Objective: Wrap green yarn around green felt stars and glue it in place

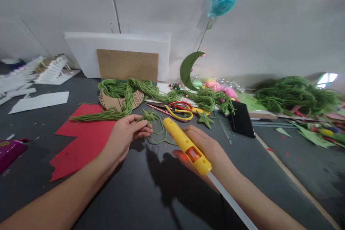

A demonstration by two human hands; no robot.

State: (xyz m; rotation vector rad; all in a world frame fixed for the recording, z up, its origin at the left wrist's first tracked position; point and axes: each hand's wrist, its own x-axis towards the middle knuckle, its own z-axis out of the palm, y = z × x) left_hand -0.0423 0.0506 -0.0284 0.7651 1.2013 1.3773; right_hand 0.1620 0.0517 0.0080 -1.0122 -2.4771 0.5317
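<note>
Between the thumb and fingers of my left hand (134, 128) is a small star wrapped in green yarn (148, 115). A loose strand of green yarn (165, 140) trails from it over the dark table. My right hand (203, 143) grips a yellow hot glue gun (183, 140), its front end pointing toward the star but apart from it. A long whitish glue stick (231, 201) sticks out of the gun's back. Beyond my hands lie scissors with red and yellow handles (179, 111) and a second green star (205, 119).
Red paper (83, 140) lies at the left, near a purple object (10, 152). Green yarn skeins (129, 93) cross a cardboard piece (113, 102). A green crescent (188, 70) with a blue flower (222, 1) leans at the back. A black phone (242, 118) lies right, before a yarn pile (293, 93).
</note>
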